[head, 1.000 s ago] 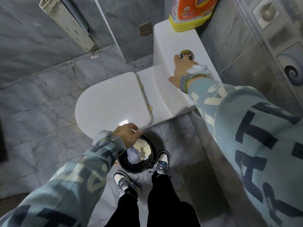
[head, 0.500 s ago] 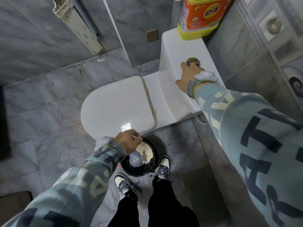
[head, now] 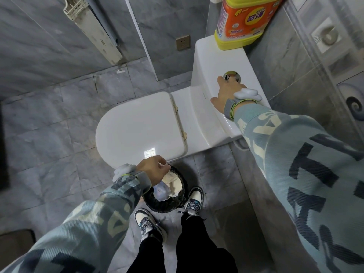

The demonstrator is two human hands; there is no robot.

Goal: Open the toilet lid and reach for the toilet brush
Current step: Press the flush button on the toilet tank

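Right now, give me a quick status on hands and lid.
Left hand at toilet lid edge, lid closed. Right hand on tank, fingers at flush button. Waste bin underfoot. No brush visible.

Both hands reach forward: left hand point(head: 152, 170) loosely curled, right hand point(head: 226, 93) spread flat.

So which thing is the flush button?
Find the white toilet tank against the wall, with the orange and yellow bottle on top. The flush button is the small shiny silver circle on the tank's lid, at the right hand's fingertips.
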